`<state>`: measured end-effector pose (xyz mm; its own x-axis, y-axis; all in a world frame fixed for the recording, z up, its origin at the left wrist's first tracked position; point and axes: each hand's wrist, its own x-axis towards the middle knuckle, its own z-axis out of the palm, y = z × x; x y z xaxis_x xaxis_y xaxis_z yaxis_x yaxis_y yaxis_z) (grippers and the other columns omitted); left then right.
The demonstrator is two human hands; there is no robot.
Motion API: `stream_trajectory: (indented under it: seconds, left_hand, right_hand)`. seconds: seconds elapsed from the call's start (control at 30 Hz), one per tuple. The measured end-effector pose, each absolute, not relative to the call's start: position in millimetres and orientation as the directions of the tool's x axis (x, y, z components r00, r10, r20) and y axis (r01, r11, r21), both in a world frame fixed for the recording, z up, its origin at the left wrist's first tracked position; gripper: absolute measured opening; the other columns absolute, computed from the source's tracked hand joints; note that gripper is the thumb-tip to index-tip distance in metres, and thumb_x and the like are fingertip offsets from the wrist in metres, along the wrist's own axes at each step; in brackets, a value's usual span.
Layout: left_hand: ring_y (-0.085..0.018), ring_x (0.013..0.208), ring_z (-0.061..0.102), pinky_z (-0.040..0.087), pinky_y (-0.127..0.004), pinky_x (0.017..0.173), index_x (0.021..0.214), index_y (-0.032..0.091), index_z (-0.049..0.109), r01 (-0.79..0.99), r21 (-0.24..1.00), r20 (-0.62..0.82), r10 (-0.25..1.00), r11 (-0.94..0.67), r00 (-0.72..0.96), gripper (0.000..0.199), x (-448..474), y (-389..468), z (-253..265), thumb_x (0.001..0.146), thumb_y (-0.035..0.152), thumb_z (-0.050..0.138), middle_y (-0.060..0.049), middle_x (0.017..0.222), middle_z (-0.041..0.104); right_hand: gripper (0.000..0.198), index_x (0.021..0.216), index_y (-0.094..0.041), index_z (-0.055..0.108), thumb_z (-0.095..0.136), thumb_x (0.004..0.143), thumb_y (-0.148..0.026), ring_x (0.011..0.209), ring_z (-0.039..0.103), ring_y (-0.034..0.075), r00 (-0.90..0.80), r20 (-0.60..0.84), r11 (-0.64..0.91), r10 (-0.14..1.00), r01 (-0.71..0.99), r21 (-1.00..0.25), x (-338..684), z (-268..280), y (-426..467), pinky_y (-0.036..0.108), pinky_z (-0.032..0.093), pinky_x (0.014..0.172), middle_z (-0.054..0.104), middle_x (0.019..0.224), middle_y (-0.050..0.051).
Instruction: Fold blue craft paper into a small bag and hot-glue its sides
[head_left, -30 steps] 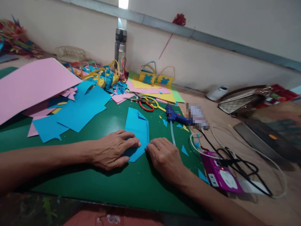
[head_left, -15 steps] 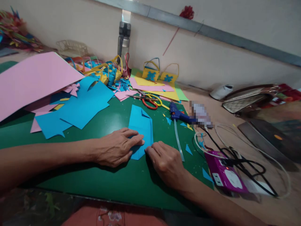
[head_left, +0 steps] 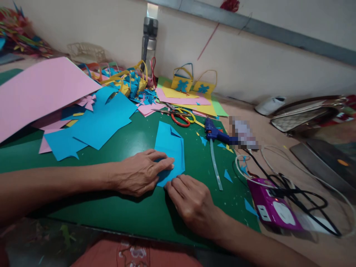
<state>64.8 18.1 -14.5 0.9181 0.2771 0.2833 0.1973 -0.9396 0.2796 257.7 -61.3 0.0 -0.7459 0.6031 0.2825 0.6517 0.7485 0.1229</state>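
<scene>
Currently, a coral-red garment with pale embroidery is showing just below the near edge of a glossy green tabletop. Above that edge, the bare right hand is curling its fingers, the tips resting at the lower edge of a bright blue folded paper sheet; whether they are pinching the paper or merely pressing it, I cannot tell. The bare left hand is lying palm down with its fingers stretched out, unclenched and bearing on the lower left part of the sheet. The blue sheet is lying on the green surface, its lower end sitting between the two hands and its upper part, with a folded right side, reaching out beyond them. Compared with a second ago, the right hand is now working lower: it was meeting the long right side then, and is now covering the slanting bottom edge. The left hand is keeping roughly its place. Off to the right, a purple plastic socket box is sitting under a black cable. Farther out, a dark blue glue gun is lying near scissors with red and yellow handles. Farthest back, two small yellow paper bags with blue cut-outs are standing near the pale wall.
</scene>
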Motion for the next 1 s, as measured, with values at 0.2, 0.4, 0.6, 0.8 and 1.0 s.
stream_trajectory:
  seconds: [0.2, 0.4, 0.6, 0.8, 1.0]
  left_hand:
    - [-0.029, 0.118, 0.041, 0.037, -0.043, 0.095, 0.130, 0.011, 0.034, 0.188, 0.260, 0.230, 0.250, -0.947, 0.940, 0.044, 64.3, 17.7, -11.1, 0.086, 0.016, 0.036, -0.014, 0.121, 0.055]
    - [-0.036, 0.121, 0.036, 0.034, -0.053, 0.094, 0.125, 0.025, 0.047, 0.120, 0.144, 0.167, 0.144, -0.982, 0.975, 0.037, 62.4, 14.8, -7.5, 0.089, 0.034, 0.041, -0.011, 0.137, 0.043]
    - [-0.038, 0.123, 0.035, 0.033, -0.055, 0.094, 0.127, 0.026, 0.046, 0.113, 0.138, 0.157, 0.134, -0.984, 0.978, 0.040, 60.4, 13.0, -7.3, 0.090, 0.041, 0.040, -0.014, 0.139, 0.040]
    - [-0.041, 0.125, 0.032, 0.031, -0.058, 0.095, 0.131, 0.023, 0.042, 0.128, 0.165, 0.139, 0.152, -0.978, 0.979, 0.046, 60.0, 10.0, -7.7, 0.089, 0.043, 0.041, -0.017, 0.142, 0.035]
    - [-0.041, 0.125, 0.034, 0.031, -0.058, 0.095, 0.131, 0.023, 0.042, 0.131, 0.187, 0.147, 0.159, -0.974, 0.976, 0.047, 60.5, 9.6, -8.0, 0.088, 0.044, 0.043, -0.016, 0.142, 0.034]
  right_hand:
    - [0.031, 0.078, -0.011, 0.064, 0.035, 0.088, -0.009, 0.062, 0.045, 0.018, -0.802, 0.286, 0.820, 0.525, 0.566, 0.082, 248.6, -0.6, -70.4, 0.032, 0.036, 0.058, 0.056, 0.068, 0.007]
    - [0.024, 0.082, -0.010, 0.064, 0.040, 0.089, -0.011, 0.065, 0.050, 0.015, -0.754, 0.451, 0.842, 0.477, 0.540, 0.012, 270.7, 2.0, -63.7, 0.030, 0.039, 0.064, 0.057, 0.065, 0.004]
    - [0.027, 0.059, -0.017, 0.053, 0.059, 0.085, -0.016, 0.055, 0.042, 0.012, -0.592, 0.527, 0.546, 0.609, 0.795, 0.262, 296.1, 8.6, -45.7, 0.028, 0.030, 0.056, 0.049, 0.053, 0.000]
    - [0.026, 0.068, -0.016, 0.059, 0.046, 0.091, -0.014, 0.057, 0.040, 0.015, -0.723, 0.379, 0.612, 0.578, 0.691, 0.385, 283.5, 3.5, -50.8, 0.030, 0.028, 0.057, 0.050, 0.056, 0.001]
    - [0.025, 0.070, -0.014, 0.060, 0.045, 0.090, -0.013, 0.058, 0.039, 0.016, -0.721, 0.362, 0.581, 0.590, 0.691, 0.430, 284.0, 1.9, -47.0, 0.030, 0.027, 0.057, 0.049, 0.055, 0.002]
